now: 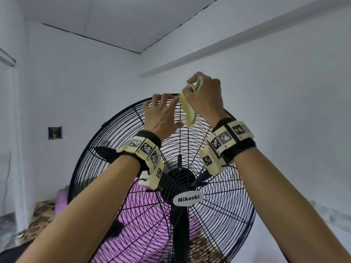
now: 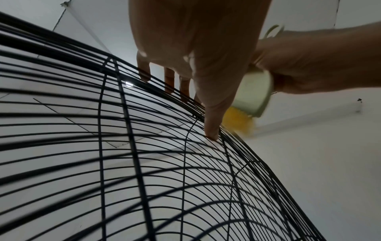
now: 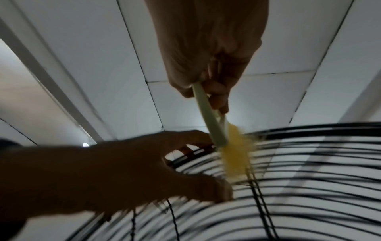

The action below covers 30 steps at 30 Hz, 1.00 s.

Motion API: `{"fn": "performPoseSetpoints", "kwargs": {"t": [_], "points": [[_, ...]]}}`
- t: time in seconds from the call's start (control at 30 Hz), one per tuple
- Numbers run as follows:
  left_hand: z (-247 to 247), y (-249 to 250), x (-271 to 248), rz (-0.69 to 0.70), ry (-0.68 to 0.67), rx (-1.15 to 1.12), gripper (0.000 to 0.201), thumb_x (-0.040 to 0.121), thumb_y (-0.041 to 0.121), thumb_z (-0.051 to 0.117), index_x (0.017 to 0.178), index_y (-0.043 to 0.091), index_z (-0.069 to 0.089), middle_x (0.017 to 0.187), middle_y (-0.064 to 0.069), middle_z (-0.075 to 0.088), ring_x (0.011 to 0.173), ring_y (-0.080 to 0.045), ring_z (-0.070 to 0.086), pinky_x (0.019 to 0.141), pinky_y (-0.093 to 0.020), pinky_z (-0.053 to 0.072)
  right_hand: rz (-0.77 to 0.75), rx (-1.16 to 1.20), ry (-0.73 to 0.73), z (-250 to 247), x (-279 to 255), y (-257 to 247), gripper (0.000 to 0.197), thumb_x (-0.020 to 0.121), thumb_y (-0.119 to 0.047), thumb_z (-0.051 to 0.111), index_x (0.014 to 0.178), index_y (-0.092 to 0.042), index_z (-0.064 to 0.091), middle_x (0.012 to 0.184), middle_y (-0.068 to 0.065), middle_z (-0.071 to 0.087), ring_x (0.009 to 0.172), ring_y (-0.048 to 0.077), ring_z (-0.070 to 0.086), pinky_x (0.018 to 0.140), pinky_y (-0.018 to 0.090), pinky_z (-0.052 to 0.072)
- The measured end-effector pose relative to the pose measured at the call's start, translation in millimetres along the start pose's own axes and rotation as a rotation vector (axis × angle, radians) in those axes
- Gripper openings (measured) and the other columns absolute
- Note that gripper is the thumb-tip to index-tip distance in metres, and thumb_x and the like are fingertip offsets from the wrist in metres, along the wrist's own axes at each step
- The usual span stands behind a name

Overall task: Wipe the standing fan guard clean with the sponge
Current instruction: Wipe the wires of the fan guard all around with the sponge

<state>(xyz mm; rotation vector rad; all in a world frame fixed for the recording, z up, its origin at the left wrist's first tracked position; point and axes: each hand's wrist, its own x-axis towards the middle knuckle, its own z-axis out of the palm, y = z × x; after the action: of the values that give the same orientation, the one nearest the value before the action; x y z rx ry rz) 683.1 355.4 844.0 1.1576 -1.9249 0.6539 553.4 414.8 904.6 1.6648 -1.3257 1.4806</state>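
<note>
At the foreground of the head view, two bare forearms reach up, each wearing a wrist band (image 1: pixel 146 149) of pale marker blocks on a black strap; beyond them stands the black wire fan guard (image 1: pixel 117 186), a white "Mikachi" badge (image 1: pixel 188 199) at its hub; through the wires a pink cloth (image 1: pixel 140 221) shows low down. At the guard's top rim the left hand (image 1: pixel 161 114) lies spread on the wires, fingers over the rim and thumb pressed to the mesh, holding nothing; just beside it the right hand (image 1: pixel 206 95) curls tight round the pale green handle of the cleaning tool, named a sponge (image 1: pixel 188 111) in the task but looking like a brush with yellow bristles; the bristles touch the guard's upper wires next to the left thumb; motion blur hides finer detail. Behind the fan: white wall (image 1: pixel 284 92), a small dark wall recess (image 1: pixel 55 133) on the left; above, the white ceiling (image 1: pixel 114 19).
</note>
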Motion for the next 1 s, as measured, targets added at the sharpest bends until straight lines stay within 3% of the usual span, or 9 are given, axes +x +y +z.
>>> {"fn": "performPoseSetpoints", "kwargs": {"t": [0.1, 0.23, 0.33, 0.4, 0.47, 0.63, 0.83, 0.9, 1.0], "points": [[0.0, -6.0, -3.7, 0.028, 0.002, 0.005, 0.087, 0.089, 0.061, 0.069, 0.161, 0.034, 0.027, 0.164, -0.002, 0.03, 0.15, -0.033, 0.023, 0.117, -0.057, 0.025, -0.028, -0.015, 0.039, -10.2, 2.1, -2.7, 0.021, 0.085, -0.026, 0.064, 0.098, -0.013, 0.073, 0.088, 0.002, 0.074, 0.084, 0.022, 0.066, 0.08, 0.024, 0.05], [6.8, -13.1, -18.8, 0.085, 0.015, 0.035, 0.095, 0.085, 0.07, 0.064, 0.161, 0.031, 0.025, 0.168, -0.003, 0.024, 0.153, -0.033, 0.02, 0.123, -0.057, 0.019, -0.085, 0.095, 0.168, 2.2, -30.4, 4.4, 0.035, 0.094, -0.02, 0.061, 0.128, -0.013, 0.065, 0.089, 0.009, 0.077, 0.073, 0.022, 0.07, 0.072, 0.006, 0.044], [5.4, -19.9, -19.9, 0.074, -0.011, 0.044, 0.103, 0.075, 0.069, 0.077, 0.158, 0.031, 0.029, 0.167, 0.0, 0.024, 0.152, -0.032, 0.021, 0.12, -0.056, 0.023, -0.097, 0.104, 0.096, 11.9, -67.8, 18.4, 0.035, 0.09, -0.018, 0.063, 0.124, -0.013, 0.067, 0.079, 0.008, 0.075, 0.059, 0.015, 0.064, 0.065, 0.03, 0.06], [0.7, -21.8, -15.8, 0.061, -0.05, 0.049, 0.108, 0.069, 0.066, 0.085, 0.157, 0.032, 0.032, 0.165, 0.0, 0.025, 0.15, -0.032, 0.022, 0.117, -0.055, 0.025, -0.088, 0.111, 0.071, 11.8, -78.8, 23.9, 0.024, 0.085, -0.018, 0.066, 0.109, -0.013, 0.07, 0.071, 0.004, 0.072, 0.056, 0.017, 0.064, 0.057, 0.039, 0.057], [-2.5, -19.9, -12.7, 0.051, -0.07, 0.042, 0.111, 0.063, 0.064, 0.09, 0.154, 0.031, 0.035, 0.16, -0.001, 0.029, 0.146, -0.032, 0.025, 0.115, -0.057, 0.028, -0.084, 0.141, 0.133, 11.1, -78.4, 25.3, 0.023, 0.085, -0.019, 0.066, 0.106, -0.011, 0.071, 0.071, 0.004, 0.073, 0.058, 0.02, 0.066, 0.057, 0.04, 0.056], [-1.5, -11.4, -13.7, 0.037, -0.056, 0.024, 0.111, 0.059, 0.059, 0.094, 0.151, 0.027, 0.039, 0.156, -0.005, 0.032, 0.144, -0.034, 0.027, 0.115, -0.061, 0.029, -0.088, 0.148, 0.156, 20.2, -89.5, 23.2, 0.045, 0.096, -0.022, 0.056, 0.14, -0.011, 0.059, 0.063, 0.006, 0.068, 0.048, 0.021, 0.059, 0.05, 0.035, 0.054], [-4.2, -20.5, -14.6, 0.023, -0.061, -0.008, 0.112, 0.06, 0.056, 0.095, 0.153, 0.026, 0.039, 0.159, -0.006, 0.031, 0.146, -0.036, 0.025, 0.116, -0.06, 0.026, -0.074, 0.159, 0.083, 15.0, -113.0, 28.6, 0.025, 0.094, -0.017, 0.066, 0.116, -0.006, 0.072, 0.072, 0.005, 0.074, 0.054, 0.009, 0.065, 0.052, 0.028, 0.057], [-4.1, -19.3, -17.5, 0.042, -0.058, -0.006, 0.111, 0.063, 0.057, 0.093, 0.154, 0.027, 0.036, 0.162, -0.006, 0.028, 0.148, -0.037, 0.022, 0.117, -0.061, 0.024, -0.063, 0.113, 0.173, 16.6, -115.0, 25.3, 0.03, 0.096, -0.017, 0.062, 0.123, -0.007, 0.07, 0.065, 0.003, 0.07, 0.047, 0.009, 0.056, 0.046, 0.015, 0.049], [0.8, -15.1, -24.8, 0.077, -0.056, 0.009, 0.108, 0.077, 0.059, 0.084, 0.161, 0.028, 0.025, 0.169, -0.006, 0.016, 0.155, -0.037, 0.012, 0.123, -0.062, 0.014, -0.042, 0.139, 0.132, 26.0, -133.4, 24.4, 0.041, 0.099, -0.02, 0.059, 0.139, -0.012, 0.059, 0.067, 0.004, 0.07, 0.047, 0.014, 0.062, 0.045, 0.024, 0.054]]}}
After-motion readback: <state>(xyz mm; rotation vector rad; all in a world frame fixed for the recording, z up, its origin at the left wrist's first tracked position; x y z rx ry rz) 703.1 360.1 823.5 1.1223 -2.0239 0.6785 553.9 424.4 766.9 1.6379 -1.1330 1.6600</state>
